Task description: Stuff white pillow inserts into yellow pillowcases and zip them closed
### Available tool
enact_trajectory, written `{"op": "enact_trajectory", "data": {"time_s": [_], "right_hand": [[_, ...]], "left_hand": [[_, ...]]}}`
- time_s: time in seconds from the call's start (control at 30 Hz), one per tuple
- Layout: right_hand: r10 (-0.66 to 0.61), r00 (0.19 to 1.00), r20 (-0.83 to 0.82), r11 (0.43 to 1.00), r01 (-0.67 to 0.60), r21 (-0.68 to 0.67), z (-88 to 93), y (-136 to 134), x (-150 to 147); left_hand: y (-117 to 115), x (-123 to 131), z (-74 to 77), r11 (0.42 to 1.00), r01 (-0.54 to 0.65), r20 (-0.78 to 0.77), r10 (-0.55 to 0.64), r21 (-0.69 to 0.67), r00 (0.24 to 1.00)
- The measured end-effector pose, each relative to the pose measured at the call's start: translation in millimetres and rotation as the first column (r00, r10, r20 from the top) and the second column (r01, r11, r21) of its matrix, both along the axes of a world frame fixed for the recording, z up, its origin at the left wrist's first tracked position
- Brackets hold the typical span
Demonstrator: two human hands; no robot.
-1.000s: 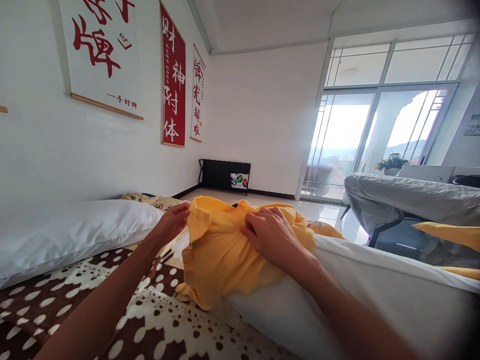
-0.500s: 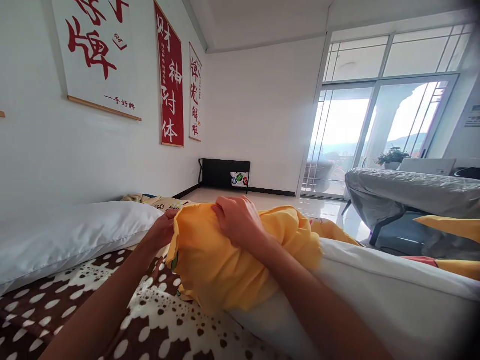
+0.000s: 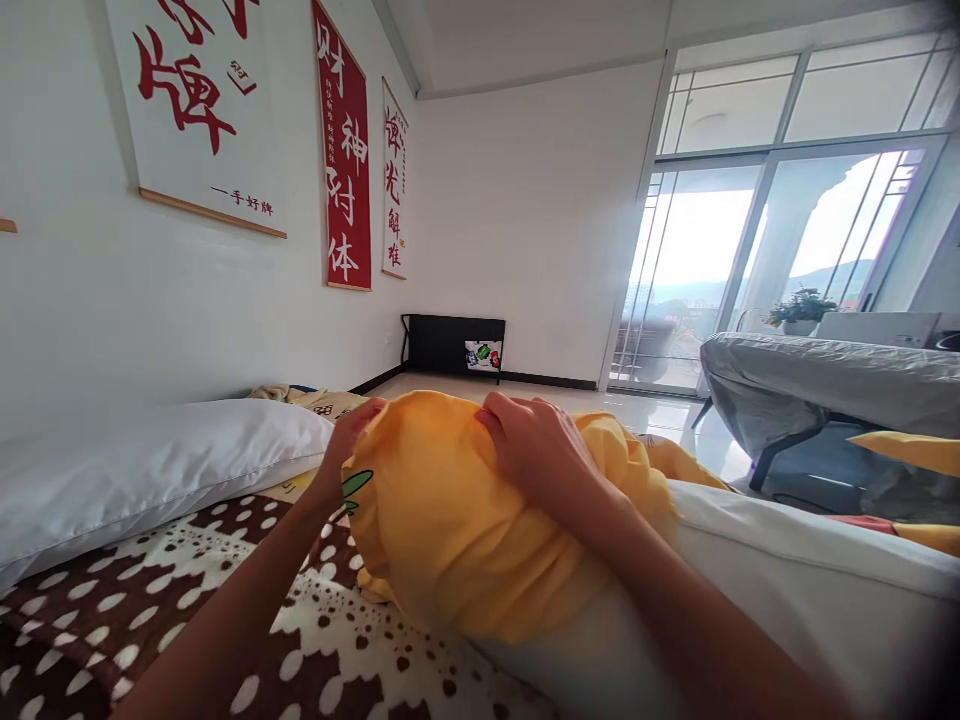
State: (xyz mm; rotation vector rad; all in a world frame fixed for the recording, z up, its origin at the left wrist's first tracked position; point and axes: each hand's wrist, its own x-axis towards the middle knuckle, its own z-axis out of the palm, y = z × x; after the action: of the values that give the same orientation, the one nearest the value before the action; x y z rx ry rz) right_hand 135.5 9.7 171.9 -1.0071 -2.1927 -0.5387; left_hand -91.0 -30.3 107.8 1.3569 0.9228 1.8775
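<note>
A yellow pillowcase with a green leaf print near its left edge covers the left end of a white pillow. Its fabric gathers in folds where the bare part of the pillow begins. My left hand is closed at the far left edge of the pillowcase, its fingertips partly hidden behind the cloth. On top, my right hand grips the yellow cloth with bent fingers.
Underneath lies a brown and white spotted blanket. Another white pillow rests against the left wall. To the right stands a table with a grey cover. A black folded frame leans against the back wall.
My right hand has moved to the right along the pillow. My left hand has risen slightly and shifted right. The pillowcase looks fuller and smoother at its left end.
</note>
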Motion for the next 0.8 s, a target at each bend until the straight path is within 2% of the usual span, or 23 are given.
{"op": "enact_trajectory", "data": {"time_s": [0.1,0.23,0.4,0.5,0.6,0.67,0.8], "right_hand": [[0.005,1.000,-0.001,0.999,-0.005,0.034,-2.6,3.9,-0.4],[0.074,0.996,0.051,0.982,-0.082,0.168,-8.0,7.6,-2.6],[0.219,0.973,0.072,0.954,-0.229,0.193,-9.0,10.1,1.5],[0.219,0.975,0.035,0.961,-0.222,0.164,-6.7,14.0,4.0],[0.181,0.983,-0.016,0.978,-0.178,0.109,-3.5,16.1,4.6],[0.204,0.979,-0.017,0.977,-0.202,0.074,-1.7,14.8,4.1],[0.245,0.969,0.018,0.969,-0.245,0.025,-1.0,10.2,2.5]], "left_hand": [[-6.4,1.8,13.0,0.995,-0.083,-0.084,0.087,0.047,0.993],[-18.3,5.8,14.6,0.995,-0.085,-0.379,0.095,0.044,0.920],[-18.8,13.8,22.4,0.994,-0.110,-0.430,0.109,0.022,0.896],[-18.5,18.1,30.8,1.000,-0.023,-0.363,0.014,-0.020,0.932],[-21.0,19.9,35.4,0.988,0.089,-0.211,-0.115,-0.127,0.971],[-22.3,19.7,35.4,0.968,0.146,-0.120,-0.173,-0.205,0.977],[-21.7,15.8,32.3,0.959,0.176,0.018,-0.177,-0.222,0.984]]}}
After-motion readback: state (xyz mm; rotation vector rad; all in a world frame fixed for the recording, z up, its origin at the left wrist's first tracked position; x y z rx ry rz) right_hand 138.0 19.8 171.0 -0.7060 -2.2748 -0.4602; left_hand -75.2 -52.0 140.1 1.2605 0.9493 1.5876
